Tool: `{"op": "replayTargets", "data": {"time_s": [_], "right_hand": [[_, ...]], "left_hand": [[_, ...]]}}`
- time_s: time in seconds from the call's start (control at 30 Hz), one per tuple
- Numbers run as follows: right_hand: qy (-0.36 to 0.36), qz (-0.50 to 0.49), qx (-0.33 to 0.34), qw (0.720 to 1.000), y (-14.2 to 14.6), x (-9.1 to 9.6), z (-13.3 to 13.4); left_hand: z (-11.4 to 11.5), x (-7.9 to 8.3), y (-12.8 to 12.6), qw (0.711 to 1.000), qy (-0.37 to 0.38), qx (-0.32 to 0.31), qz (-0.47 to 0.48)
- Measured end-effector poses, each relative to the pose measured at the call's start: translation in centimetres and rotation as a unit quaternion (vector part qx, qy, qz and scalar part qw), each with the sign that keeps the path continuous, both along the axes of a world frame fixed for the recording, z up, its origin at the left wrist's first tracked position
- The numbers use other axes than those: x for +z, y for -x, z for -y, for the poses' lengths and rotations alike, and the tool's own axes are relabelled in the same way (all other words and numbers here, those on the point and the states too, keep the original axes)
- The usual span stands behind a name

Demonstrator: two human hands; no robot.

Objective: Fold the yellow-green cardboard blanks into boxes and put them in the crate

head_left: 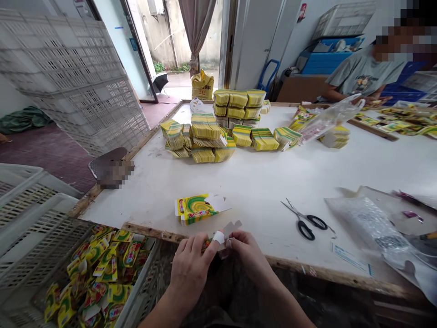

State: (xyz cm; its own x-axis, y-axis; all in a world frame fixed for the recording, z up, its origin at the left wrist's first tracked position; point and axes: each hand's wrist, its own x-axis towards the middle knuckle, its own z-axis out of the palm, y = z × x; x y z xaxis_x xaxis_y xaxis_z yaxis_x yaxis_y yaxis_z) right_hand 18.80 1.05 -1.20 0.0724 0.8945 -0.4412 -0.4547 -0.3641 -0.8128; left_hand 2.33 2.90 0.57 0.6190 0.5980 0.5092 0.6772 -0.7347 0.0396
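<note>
My left hand (190, 266) is closed around a small carton (235, 227) at the table's front edge. Its pale end flaps stand open, and most of the printed body is hidden by my fingers. The fingers of my right hand (251, 257) pinch the carton at its flap end. White tape wraps a digit of my left hand, and a bit of white shows at my right fingertips. Just beyond my hands lies a yellow and green printed box (196, 208), with its white flap open to the right.
Black-handled scissors (303, 219) lie to the right, near clear plastic packaging (372, 225). Bundles of flat cartons (241, 107) are stacked at the back. A crate (138, 291) at lower left holds several filled cartons (112, 259). A person (365, 75) sits at far right.
</note>
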Motion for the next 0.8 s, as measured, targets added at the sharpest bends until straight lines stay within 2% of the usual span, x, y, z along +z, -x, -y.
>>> {"op": "replayTargets", "data": {"time_s": [0.23, 0.43, 0.57, 0.8], "right_hand": [[0.033, -0.114, 0.040, 0.992, -0.4, -0.5, -0.3], [0.016, -0.201, 0.068, 0.977, -0.7, -0.2, 0.3], [-0.003, -0.207, 0.072, 0.976, -0.5, -0.1, 0.2], [0.004, -0.177, 0.132, 0.975, -0.9, 0.7, -0.8]], "left_hand": [[-0.5, -0.1, 0.1, 0.999, 0.018, -0.021, 0.038], [-1.0, -0.9, 0.4, 0.981, 0.129, 0.013, 0.144], [-0.6, -1.3, 0.3, 0.965, 0.190, 0.015, 0.181], [0.0, -0.9, -0.1, 0.967, 0.200, 0.000, 0.158]]}}
